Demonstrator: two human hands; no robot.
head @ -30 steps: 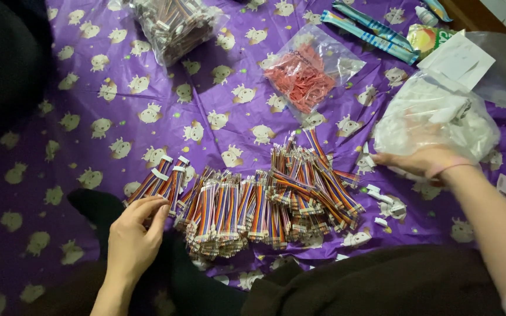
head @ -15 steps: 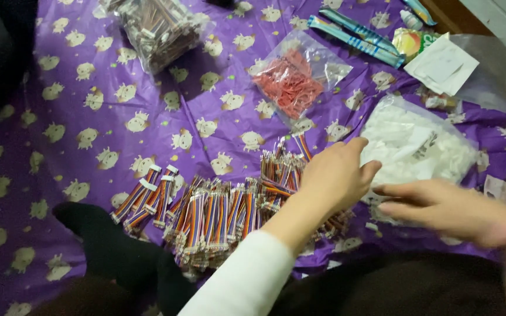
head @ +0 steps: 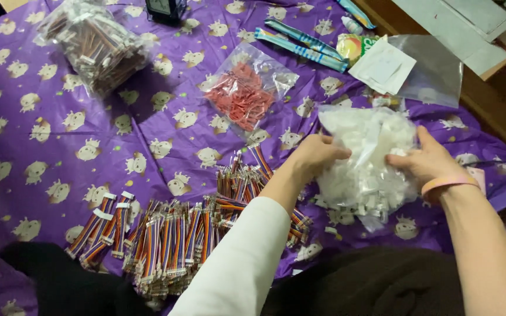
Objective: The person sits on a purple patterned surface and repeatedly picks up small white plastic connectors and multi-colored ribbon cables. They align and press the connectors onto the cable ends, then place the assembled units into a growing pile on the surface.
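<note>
Both hands are on the clear bag of small white plastic pieces (head: 365, 158), which lies on the purple patterned cloth (head: 60, 152) at about three o'clock from the middle of the view. The left hand (head: 316, 155) comes across from the lower centre and closes its fingers on the bag's left edge; the right hand (head: 430, 161), a pink band at its wrist, presses and curls against the right side. So the bag sits squarely between the two hands, touched by both, with its top toward twelve o'clock.

I judge the step in hand to be getting this bag opened or gathered up: the grip looks like one that parts or bunches the film. Whatever follows calls for a firm pinch on thin, slippery plastic and a steady pull, since the contents are loose and a few white pieces already lie just beside the bag's lower edge.

At seven o'clock from the bag, near the left forearm, lies a spread of multicoloured ribbon-wire bundles (head: 171, 240). At eleven o'clock, well apart, rests a bag of red pieces (head: 242, 93), and far off at ten o'clock a clear bag of more wire bundles (head: 98, 50). An empty clear bag (head: 434, 67) lies at one o'clock.
</note>
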